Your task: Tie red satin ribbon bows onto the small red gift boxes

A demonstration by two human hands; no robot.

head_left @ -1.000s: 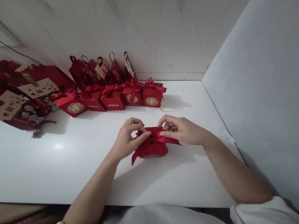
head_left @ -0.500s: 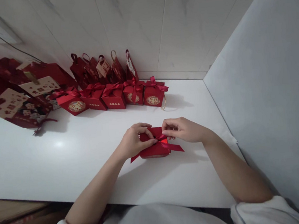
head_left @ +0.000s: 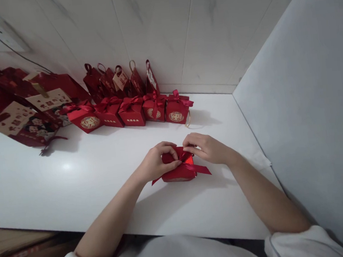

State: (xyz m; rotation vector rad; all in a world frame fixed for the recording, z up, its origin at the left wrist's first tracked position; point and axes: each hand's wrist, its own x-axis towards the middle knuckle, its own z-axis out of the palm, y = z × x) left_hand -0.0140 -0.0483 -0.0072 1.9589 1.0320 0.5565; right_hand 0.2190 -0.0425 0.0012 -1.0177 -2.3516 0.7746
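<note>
A small red box (head_left: 178,174) stands on the white table in front of me, with a red ribbon (head_left: 200,169) tied over its top and its tails hanging out to both sides. My left hand (head_left: 160,160) pinches the ribbon at the middle of the box top, thumb and forefinger together. At the box's upper right, my right hand (head_left: 204,147) has its thumb and fingers closed on a loop of the same ribbon. My fingers partly hide the knot and the box's top flaps.
Behind the box stands a row of red ribboned boxes (head_left: 132,117), with several looped pouches (head_left: 137,81) against the tiled wall. Larger red gift bags (head_left: 27,124) stand at the left. A pale panel (head_left: 300,83) borders the table (head_left: 83,193) on the right.
My right hand has moved slightly up and left, drawing the ribbon loop upward. My left hand has stayed nearly in place on the ribbon.
</note>
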